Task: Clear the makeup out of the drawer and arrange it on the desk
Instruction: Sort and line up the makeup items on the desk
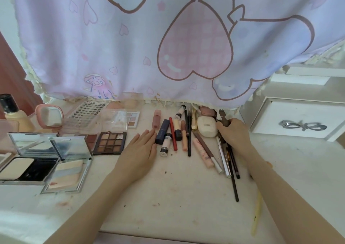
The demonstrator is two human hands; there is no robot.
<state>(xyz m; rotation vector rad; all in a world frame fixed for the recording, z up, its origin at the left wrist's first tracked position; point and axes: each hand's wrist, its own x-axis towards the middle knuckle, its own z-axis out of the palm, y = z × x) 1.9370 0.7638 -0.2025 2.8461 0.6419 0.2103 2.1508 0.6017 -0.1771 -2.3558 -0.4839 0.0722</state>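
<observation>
Makeup lies spread over the white desk (177, 197). In the middle sit a navy tube (162, 131), a red pencil (173, 134), a white tube (165, 145), a black pencil (189, 133) and a pink tube (203, 155). My left hand (141, 150) rests flat on the desk, fingertips beside the navy tube. My right hand (234, 133) is curled round a bundle of dark brushes and pencils (231, 161) next to a white oval case (206, 127). At the left lie a brown eyeshadow palette (110, 143) and open powder compacts (28, 167).
A pastel heart-print cloth (168, 38) hangs over the back of the desk. A white drawer box with a silver bow handle (298, 120) stands at the right. A pink mirror (49, 115), a lash tray (87, 111) and a cream bottle (15, 115) sit far left.
</observation>
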